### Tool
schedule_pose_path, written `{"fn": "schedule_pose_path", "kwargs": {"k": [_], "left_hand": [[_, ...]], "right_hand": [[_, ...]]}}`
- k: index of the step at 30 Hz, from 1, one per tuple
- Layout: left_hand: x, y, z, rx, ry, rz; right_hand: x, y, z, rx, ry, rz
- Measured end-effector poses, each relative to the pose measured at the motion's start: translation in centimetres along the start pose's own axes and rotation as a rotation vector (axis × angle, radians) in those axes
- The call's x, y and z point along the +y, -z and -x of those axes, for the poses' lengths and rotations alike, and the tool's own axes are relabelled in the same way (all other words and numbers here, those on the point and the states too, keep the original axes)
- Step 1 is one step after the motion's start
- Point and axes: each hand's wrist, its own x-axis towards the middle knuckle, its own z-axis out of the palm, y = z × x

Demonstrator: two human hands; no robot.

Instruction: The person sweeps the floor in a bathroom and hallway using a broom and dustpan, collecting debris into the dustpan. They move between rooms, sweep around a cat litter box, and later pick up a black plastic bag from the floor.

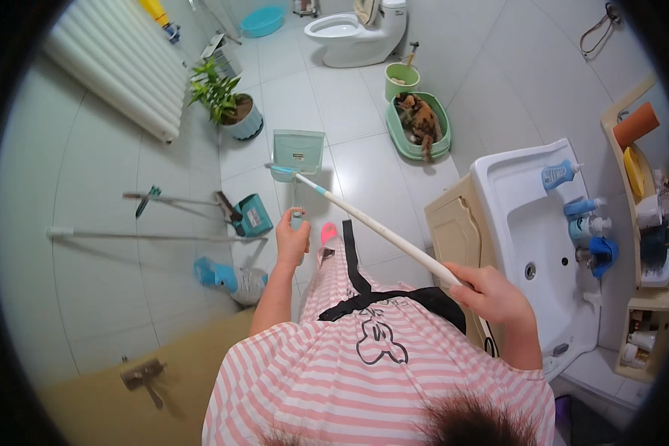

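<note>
My left hand (291,238) grips the handle of a translucent green dustpan (298,146), which hangs out in front of me above the white floor tiles. A long white pole (390,235) is held in my right hand (493,292) and slants away to the left. At its far end a narrow blue head (283,169), seen nearly edge-on, overlaps the dustpan's near part. From this angle I cannot tell whether the two touch, or whether the head is a broom or a squeegee.
A cat (421,117) sits in a green litter box (391,129) beside a green bucket (391,89). The washbasin (513,223) stands right; a potted plant (244,120), a teal dustpan (255,216) and a door (89,384) are left. A toilet (357,47) stands ahead.
</note>
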Motion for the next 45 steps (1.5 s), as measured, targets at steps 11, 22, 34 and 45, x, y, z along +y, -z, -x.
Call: {"fn": "schedule_pose_path", "kwargs": {"k": [11,22,34,45], "left_hand": [[6.8,-6.8,-21.0,-0.273,-0.181,-0.344],[12.0,-15.6,-34.7,-0.668,-0.676,-1.198],[8.7,-22.4,-40.8,-1.124,-0.895,-1.833],[8.0,-25.9,-41.5,-1.134,-0.938,-2.002]], "right_hand": [[-0.8,5.2,-11.8,0.234,-0.266,-1.276],[-3.2,8.6,-17.9,0.536,-0.254,-1.553],[-3.0,7.7,-17.0,0.522,-0.323,-1.675],[-3.3,7.7,-16.4,0.502,-0.339,-1.653]]}}
